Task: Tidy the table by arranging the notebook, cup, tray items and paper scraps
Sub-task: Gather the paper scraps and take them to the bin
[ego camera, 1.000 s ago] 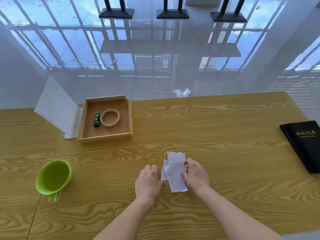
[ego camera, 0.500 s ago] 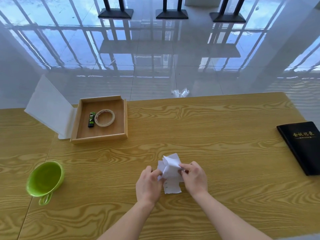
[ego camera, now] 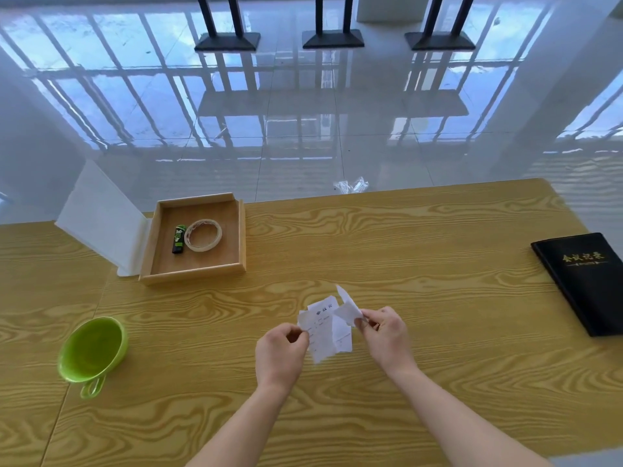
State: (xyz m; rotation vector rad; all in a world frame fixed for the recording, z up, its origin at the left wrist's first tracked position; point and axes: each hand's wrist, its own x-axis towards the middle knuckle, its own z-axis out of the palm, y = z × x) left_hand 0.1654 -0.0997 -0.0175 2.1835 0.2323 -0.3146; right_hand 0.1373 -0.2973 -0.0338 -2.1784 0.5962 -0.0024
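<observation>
Several white paper scraps [ego camera: 325, 328] with printed text are held above the middle of the wooden table [ego camera: 404, 247]. My left hand [ego camera: 281, 352] pinches their left edge and my right hand [ego camera: 387, 335] pinches the right edge, with one scrap sticking up. A wooden tray [ego camera: 236, 237] at the back left holds a green and black lighter [ego camera: 178, 239] and a roll of clear tape [ego camera: 203, 235]. A green cup [ego camera: 92, 352] with a handle sits at the left. A black notebook [ego camera: 586, 281] with gold lettering lies at the right edge.
A white sheet [ego camera: 101, 220] leans against the tray's left side and overhangs the table's far edge. A crumpled clear wrapper [ego camera: 350, 186] lies on the glossy floor beyond the table. Black stand bases [ego camera: 332, 38] stand farther back.
The scraps lay flat on the table under my fingers; both hands have gathered them and lifted them slightly, spreading them apart between the hands.
</observation>
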